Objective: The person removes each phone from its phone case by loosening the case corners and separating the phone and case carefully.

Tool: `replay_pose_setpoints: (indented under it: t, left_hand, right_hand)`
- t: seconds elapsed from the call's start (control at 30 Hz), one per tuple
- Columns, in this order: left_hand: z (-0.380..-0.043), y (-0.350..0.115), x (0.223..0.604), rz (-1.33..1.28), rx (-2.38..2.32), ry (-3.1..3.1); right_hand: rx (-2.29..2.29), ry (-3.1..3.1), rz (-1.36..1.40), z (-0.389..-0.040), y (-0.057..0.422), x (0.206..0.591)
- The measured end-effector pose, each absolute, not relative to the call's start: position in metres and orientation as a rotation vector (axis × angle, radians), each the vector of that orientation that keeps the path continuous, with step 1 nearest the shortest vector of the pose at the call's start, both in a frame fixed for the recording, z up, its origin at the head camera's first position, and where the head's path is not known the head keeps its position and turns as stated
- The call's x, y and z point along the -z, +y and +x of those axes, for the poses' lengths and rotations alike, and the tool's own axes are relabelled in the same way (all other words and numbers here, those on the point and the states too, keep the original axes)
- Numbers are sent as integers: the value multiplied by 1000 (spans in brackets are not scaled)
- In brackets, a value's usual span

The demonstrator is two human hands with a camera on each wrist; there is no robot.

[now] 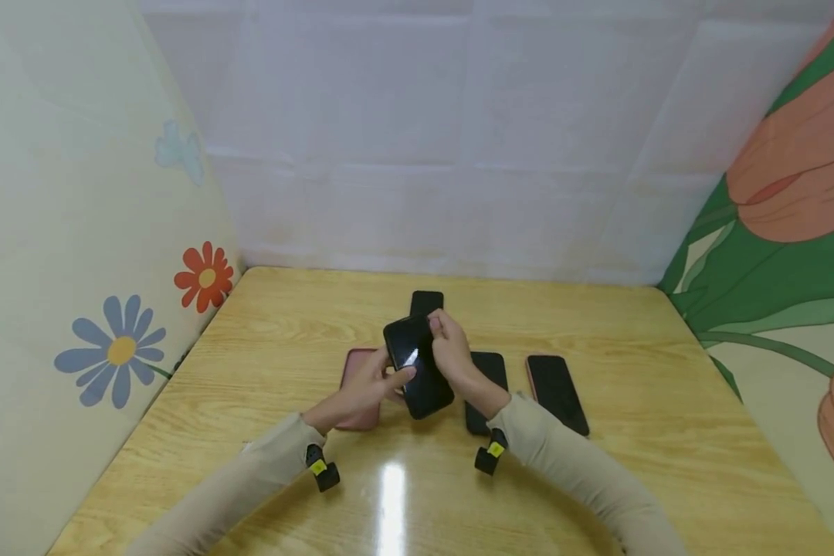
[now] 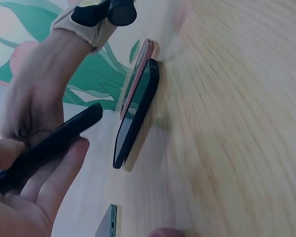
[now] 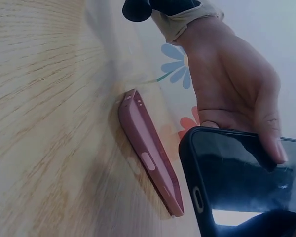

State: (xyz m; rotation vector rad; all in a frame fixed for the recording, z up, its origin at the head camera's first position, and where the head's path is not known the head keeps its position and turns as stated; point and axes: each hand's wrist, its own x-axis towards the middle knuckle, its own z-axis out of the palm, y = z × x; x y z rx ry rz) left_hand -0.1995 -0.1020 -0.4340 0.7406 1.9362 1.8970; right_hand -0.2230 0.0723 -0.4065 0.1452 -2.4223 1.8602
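Observation:
A black-cased smartphone (image 1: pixel 427 382) with a dark, glossy screen is held tilted above the table. My left hand (image 1: pixel 370 384) grips its left long edge, thumb over the screen and fingers beneath, as the left wrist view shows. At the upper right edge of the phone, my right hand (image 1: pixel 453 351) pinches with thumb and curled fingers. Below my left hand lies an empty pink phone case (image 3: pixel 148 143), its raised rim facing up. Partly hidden under my right forearm is another dark phone (image 1: pixel 489 371) in a black case.
A pink-edged phone (image 1: pixel 557 392) lies farther right on the wooden table (image 1: pixel 306 309). Behind the held phone, another dark phone (image 1: pixel 427 301) lies partly covered. A white cloth wall (image 1: pixel 424 154) closes off the back, with flower-printed panels at both sides.

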Motion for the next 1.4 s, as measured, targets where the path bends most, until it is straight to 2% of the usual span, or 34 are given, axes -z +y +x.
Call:
replay_pose_setpoints:
  t: [0.27,0.53,1.4]
  left_hand:
    - [-197,-102,433,692,-1883,1948]
    - [-195,-104,435,786,-1832,2030]
    - [-191,-106,442,793,-1921,1908]
  right_hand:
    - [-1973,-2374,138,-224,71,405]
    - [-2077,-2347,154,-222,71,406]
    - [-2154,-2403,99,-218,74,408]
